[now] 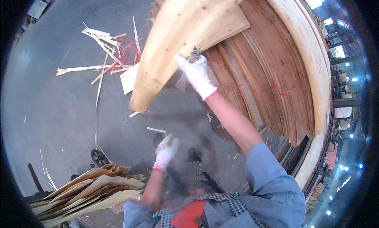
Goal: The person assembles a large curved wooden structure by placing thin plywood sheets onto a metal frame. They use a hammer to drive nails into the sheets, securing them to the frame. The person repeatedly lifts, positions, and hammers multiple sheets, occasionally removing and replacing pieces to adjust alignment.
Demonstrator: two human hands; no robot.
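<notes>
A long pale wood veneer sheet (173, 38) slants across the upper middle, its narrow end hanging over the floor. My right hand (197, 74), in a white glove with a pink cuff and dark fingertips, is at the sheet's right edge and appears closed on it. Part of that grip is hidden. Lower down, apart from the sheet, my left hand (166, 151) wears a similar glove; motion smears its fingers. Beyond my right hand lies a large stack of reddish-brown veneer (252, 74) with red marks. Another pale sheet (227, 27) rests over it.
Wood strips (104, 40) tangled with red string (128, 46) litter the grey floor (59, 109). At lower left, a pile of wavy veneer (90, 188) lies near a black wheel (98, 158). A dark metal rail (294, 157) runs beside the big stack at right.
</notes>
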